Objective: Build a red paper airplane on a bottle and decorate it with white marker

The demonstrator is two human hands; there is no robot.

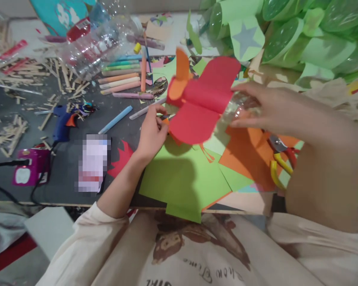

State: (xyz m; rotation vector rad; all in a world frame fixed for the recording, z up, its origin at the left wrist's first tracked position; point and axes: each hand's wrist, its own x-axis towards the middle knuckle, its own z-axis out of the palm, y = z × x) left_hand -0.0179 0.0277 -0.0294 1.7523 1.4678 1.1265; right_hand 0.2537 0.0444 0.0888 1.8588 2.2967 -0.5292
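Note:
My right hand is closed around the bare end of a clear plastic bottle. Red paper wraps the bottle, with a rounded red flap on each side, so it looks like a toy plane. Orange paper pieces stand at its far left end. My left hand is just left of the lower red flap, fingers pinched at a small orange bit of paper, partly hidden by the fingers. Green paper sheets lie beneath both hands, with an orange sheet to the right.
Yellow-and-red-handled scissors lie by my right forearm. At left are a blue glue gun, a purple power socket with cables, a phone and a spiky red paper cutout. Markers, wood sticks and plastic bottles crowd the back.

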